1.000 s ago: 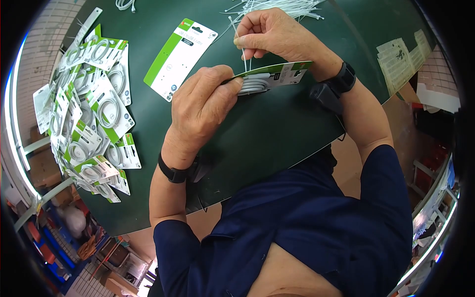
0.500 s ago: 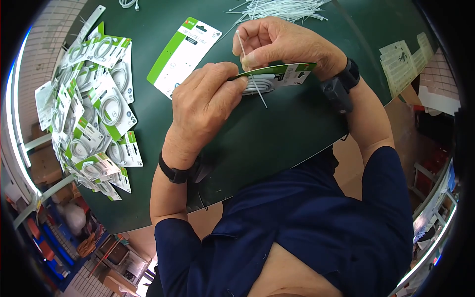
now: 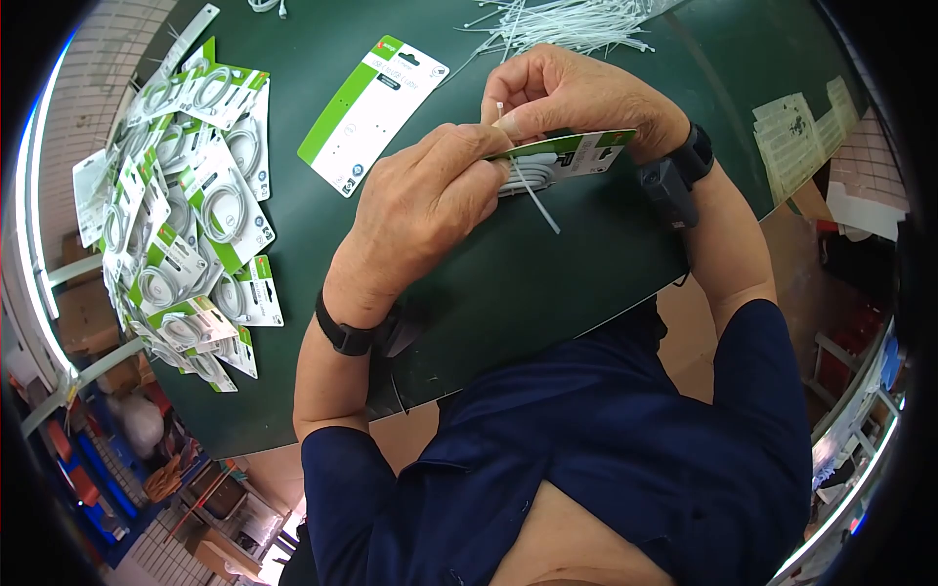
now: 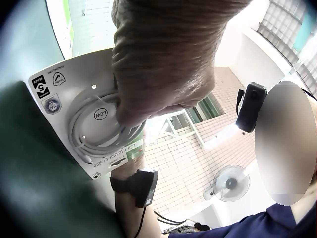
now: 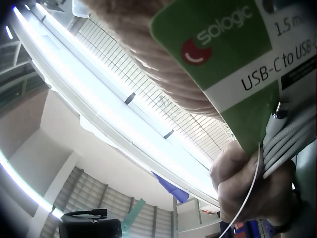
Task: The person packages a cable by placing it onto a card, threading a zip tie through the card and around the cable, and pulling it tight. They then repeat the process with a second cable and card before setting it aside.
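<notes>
Both hands hold one green-and-white cable card [image 3: 576, 153] edge-on above the dark green table [image 3: 547, 273]. A coiled white USB cable [image 4: 96, 131] lies against the card's white face [image 4: 59, 99]. My left hand [image 3: 430, 200] grips the card's left end together with the coil [image 3: 523, 176]. My right hand [image 3: 567, 93] pinches a white zip tie [image 3: 532, 195] at the card's top edge; its tail pokes out below the card toward me. In the right wrist view the green printed face [image 5: 233, 44] fills the frame, with the thin tie [image 5: 247, 193] beside the cable strands [image 5: 292, 139].
A heap of several finished cable cards [image 3: 186, 205] covers the table's left side. One bare card [image 3: 371, 112] lies flat just left of my hands. Loose white zip ties [image 3: 567, 20] are piled at the far edge. Paper sheets [image 3: 806, 127] sit at the right.
The right hand has come down onto the card's top edge, drawing the zip tie through. The tie's tail now sticks out longer below the card. The left hand keeps its grip.
</notes>
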`<state>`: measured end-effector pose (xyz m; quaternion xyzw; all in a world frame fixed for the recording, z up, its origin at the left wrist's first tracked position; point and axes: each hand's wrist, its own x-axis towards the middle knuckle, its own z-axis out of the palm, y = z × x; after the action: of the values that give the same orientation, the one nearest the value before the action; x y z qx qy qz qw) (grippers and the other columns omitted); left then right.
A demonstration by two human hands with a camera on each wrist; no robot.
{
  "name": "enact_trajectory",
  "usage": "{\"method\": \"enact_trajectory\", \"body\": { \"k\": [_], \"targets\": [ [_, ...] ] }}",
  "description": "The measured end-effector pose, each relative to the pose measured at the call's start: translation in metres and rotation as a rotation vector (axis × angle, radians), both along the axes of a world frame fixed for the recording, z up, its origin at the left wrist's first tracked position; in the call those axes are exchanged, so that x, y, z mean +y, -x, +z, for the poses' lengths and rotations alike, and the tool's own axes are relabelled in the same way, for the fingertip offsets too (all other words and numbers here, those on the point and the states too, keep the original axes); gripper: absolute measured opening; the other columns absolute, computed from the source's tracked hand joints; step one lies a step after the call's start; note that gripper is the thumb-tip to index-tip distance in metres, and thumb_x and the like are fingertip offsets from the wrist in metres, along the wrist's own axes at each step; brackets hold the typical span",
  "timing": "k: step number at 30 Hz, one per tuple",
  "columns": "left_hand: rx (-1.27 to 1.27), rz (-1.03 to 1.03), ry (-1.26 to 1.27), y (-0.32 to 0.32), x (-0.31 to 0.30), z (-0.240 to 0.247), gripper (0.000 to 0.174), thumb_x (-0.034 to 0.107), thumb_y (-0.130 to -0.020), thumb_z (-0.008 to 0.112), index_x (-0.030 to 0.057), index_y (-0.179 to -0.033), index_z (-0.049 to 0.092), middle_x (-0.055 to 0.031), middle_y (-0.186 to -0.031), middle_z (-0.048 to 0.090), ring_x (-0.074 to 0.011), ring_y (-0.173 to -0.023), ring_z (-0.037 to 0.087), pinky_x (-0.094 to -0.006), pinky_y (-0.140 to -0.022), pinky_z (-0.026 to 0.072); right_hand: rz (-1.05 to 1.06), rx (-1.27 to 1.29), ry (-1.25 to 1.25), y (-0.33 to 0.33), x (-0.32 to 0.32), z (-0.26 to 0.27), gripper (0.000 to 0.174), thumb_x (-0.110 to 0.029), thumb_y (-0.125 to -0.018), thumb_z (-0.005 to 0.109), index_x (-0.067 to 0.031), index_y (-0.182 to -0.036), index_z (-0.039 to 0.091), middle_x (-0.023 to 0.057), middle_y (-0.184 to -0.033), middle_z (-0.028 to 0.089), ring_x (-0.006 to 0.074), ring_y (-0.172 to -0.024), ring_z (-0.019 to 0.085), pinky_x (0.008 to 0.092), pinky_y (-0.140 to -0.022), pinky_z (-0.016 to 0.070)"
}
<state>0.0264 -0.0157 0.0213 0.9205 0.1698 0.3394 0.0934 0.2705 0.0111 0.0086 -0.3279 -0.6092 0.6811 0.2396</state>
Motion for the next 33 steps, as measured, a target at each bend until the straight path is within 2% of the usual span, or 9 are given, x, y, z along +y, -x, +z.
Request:
{"method": "enact_trajectory", "body": {
  "k": [10,13,14,17,18,21,25,29,33],
  "targets": [
    [-0.149,0.071,0.24,0.001,0.001,-0.007,0.023,-0.006,-0.071,0.076,0.0042,-0.09,0.068,-0.0073,-0.097,0.075,-0.0239,-0.083,0.075,-0.0327,-0.066,0.0601,-0.091,-0.055,0.034,0.002,0.001,0.006,0.019,-0.016,-0.097,0.074,-0.0022,-0.109,0.073,0.0001,-0.095,0.073,0.0043,-0.083,0.066,0.0198,-0.075,0.0528],
    [-0.211,0.115,0.363,0.004,0.002,-0.01,0.022,-0.005,-0.072,0.076,0.0033,-0.091,0.07,-0.0082,-0.095,0.076,-0.0258,-0.079,0.074,-0.0328,-0.067,0.06,-0.393,-0.076,-0.092,-0.008,0.007,0.009,0.018,-0.014,-0.099,0.072,-0.0024,-0.113,0.073,0.0015,-0.099,0.075,0.0065,-0.084,0.067,0.0215,-0.076,0.0541],
    [-0.239,0.133,0.423,0.005,0.004,-0.012,0.021,-0.005,-0.073,0.075,0.0023,-0.091,0.071,-0.0087,-0.093,0.076,-0.0247,-0.078,0.074,-0.0324,-0.068,0.0595,-0.377,-0.093,-0.094,-0.012,0.008,0.011,0.018,-0.014,-0.099,0.072,-0.0024,-0.113,0.073,0.0015,-0.099,0.075,0.0065,-0.084,0.067,0.0215,-0.076,0.0541],
    [-0.317,0.18,0.546,0.006,0.006,-0.019,0.018,-0.003,-0.075,0.074,0.0003,-0.092,0.072,-0.0098,-0.09,0.076,-0.0225,-0.076,0.074,-0.0316,-0.069,0.0585,-0.441,-0.065,-0.432,-0.022,0.009,0.019,0.017,-0.011,-0.099,0.071,-0.0006,-0.112,0.073,0.003,-0.102,0.076,0.0101,-0.086,0.069,0.025,-0.077,0.0556],
    [-0.326,0.192,0.632,0.007,0.005,-0.021,0.017,-0.002,-0.076,0.073,0.0,-0.093,0.072,-0.0097,-0.086,0.075,-0.02,-0.074,0.072,-0.0311,-0.068,0.0572,-0.424,-0.076,-0.432,-0.018,0.006,0.023,0.017,-0.011,-0.099,0.071,-0.0006,-0.112,0.073,0.003,-0.102,0.076,0.0101,-0.086,0.069,0.025,-0.077,0.0556],
    [-0.338,0.213,0.813,0.007,0.004,-0.025,0.016,0.0,-0.078,0.072,-0.0008,-0.094,0.073,-0.0094,-0.08,0.073,-0.0152,-0.07,0.068,-0.0302,-0.067,0.0545,-0.273,-0.325,-0.897,0.011,-0.011,0.034,0.017,-0.01,-0.095,0.075,0.0011,-0.108,0.074,0.0045,-0.098,0.076,0.0139,-0.084,0.07,0.0294,-0.076,0.0572],
    [-0.265,0.249,0.823,0.009,0.004,-0.027,0.015,0.001,-0.08,0.071,-0.0009,-0.095,0.073,-0.0077,-0.074,0.069,-0.0111,-0.066,0.06,-0.0293,-0.064,0.0505,-0.209,-0.399,-1.047,0.028,-0.016,0.023,0.015,-0.008,-0.09,0.08,0.0007,-0.101,0.075,0.0069,-0.093,0.075,0.018,-0.08,0.071,0.0318,-0.073,0.057],
    [-0.267,0.262,0.831,0.01,0.005,-0.03,0.017,0.002,-0.08,0.071,-0.0007,-0.096,0.073,-0.0067,-0.074,0.067,-0.0115,-0.065,0.056,-0.0294,-0.063,0.0485,-0.25,-0.374,-0.99,0.031,-0.015,0.016,0.012,-0.007,-0.089,0.081,-0.0018,-0.098,0.076,0.0083,-0.09,0.074,0.0216,-0.077,0.07,0.0316,-0.068,0.0555],
    [-0.287,0.271,0.827,0.01,0.005,-0.031,0.017,0.001,-0.08,0.072,-0.0008,-0.097,0.072,-0.007,-0.076,0.068,-0.0108,-0.068,0.058,-0.0286,-0.065,0.0491,-0.305,-0.43,-0.949,0.033,-0.017,0.018,0.011,-0.004,-0.089,0.079,-0.0028,-0.1,0.077,0.0083,-0.09,0.074,0.0201,-0.076,0.07,0.0295,-0.066,0.055]
  ]
}}
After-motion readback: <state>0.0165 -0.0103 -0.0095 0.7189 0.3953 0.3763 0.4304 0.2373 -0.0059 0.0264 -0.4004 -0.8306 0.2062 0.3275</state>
